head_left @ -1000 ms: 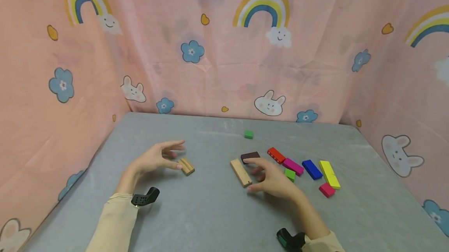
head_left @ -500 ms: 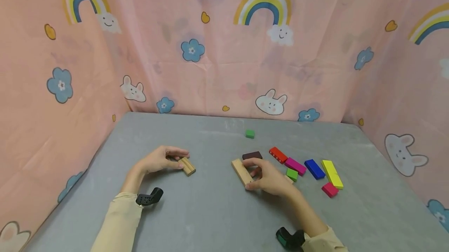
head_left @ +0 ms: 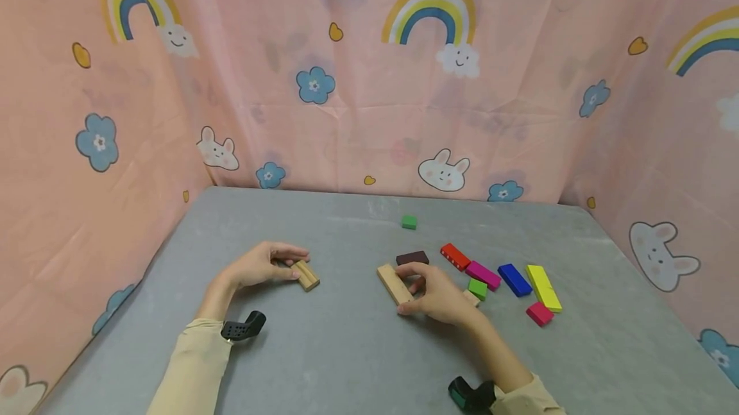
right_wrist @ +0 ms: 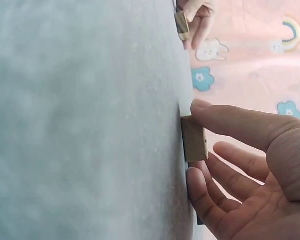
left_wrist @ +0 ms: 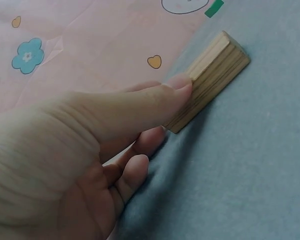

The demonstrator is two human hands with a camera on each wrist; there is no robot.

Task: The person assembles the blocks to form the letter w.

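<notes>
Flat grey felt-covered tabletop [head_left: 346,351], enclosed on three sides by wrinkled pink fabric backdrop [head_left: 358,120] printed with rainbows, blue flowers, white bunnies, small yellow hearts. Soft, even light.

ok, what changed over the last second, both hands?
The left hand came down and pinched the short grooved wooden block. The right hand closed on the long plain wooden block, thumb and fingers at its edges. Both blocks lie on the grey table; the coloured blocks stayed put.
</notes>
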